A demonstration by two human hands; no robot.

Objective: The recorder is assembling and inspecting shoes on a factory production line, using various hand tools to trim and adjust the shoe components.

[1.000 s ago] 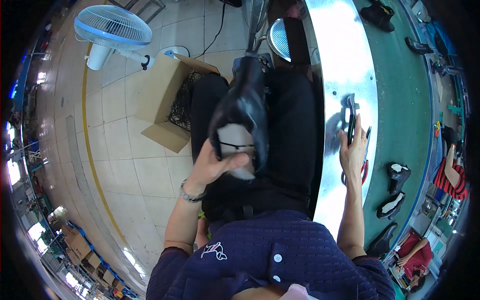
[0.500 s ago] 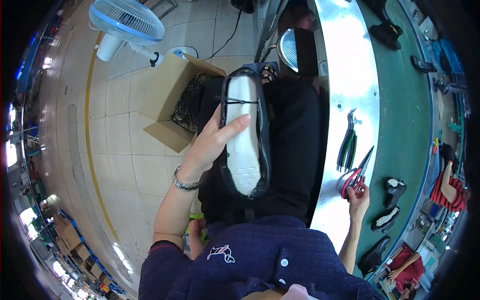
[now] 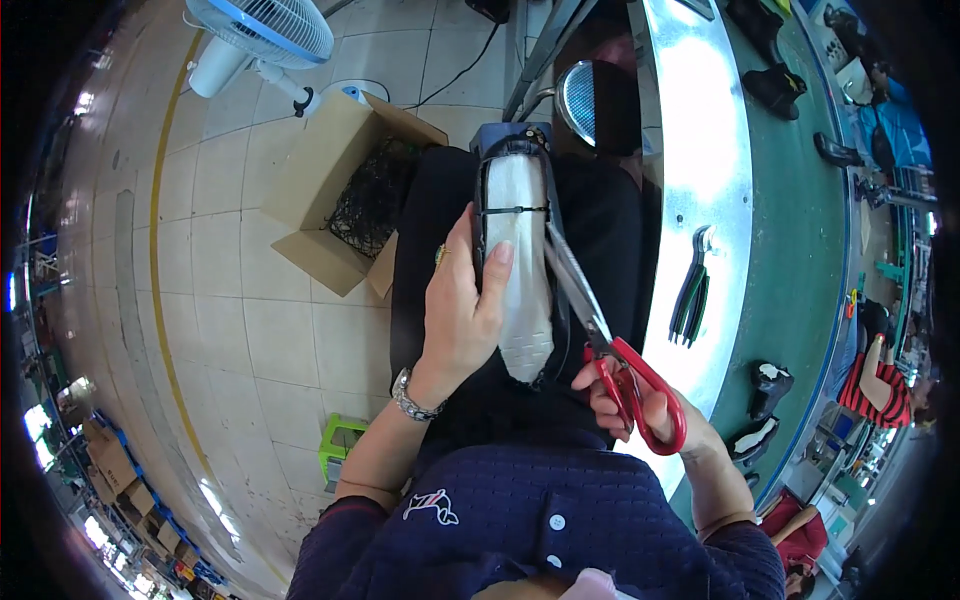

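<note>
A black shoe [image 3: 521,300] lies sole side up over my lap, its white bottom showing and a thin black cord [image 3: 515,210] crossing it near the far end. My left hand [image 3: 460,325] grips the shoe from its left side, thumb on the white bottom. In my right hand [image 3: 655,408] are red-handled scissors [image 3: 580,285], fingers through the loops. Their blades point away from me along the shoe's right edge, tips close to the cord's right end. Whether the tips touch the cord I cannot tell.
Pincers with dark green handles [image 3: 690,300] lie on the metal bench [image 3: 705,190] at right. Beyond it, a green surface [image 3: 790,240] carries several black shoes. At left stand an open cardboard box [image 3: 310,170] of black tangled strands, a fan [image 3: 265,30] and a green stool [image 3: 340,440].
My right hand has lifted the scissors off the bench and brought them left to the shoe. The shoe has shifted slightly right, and my left hand now grips nearer its middle.
</note>
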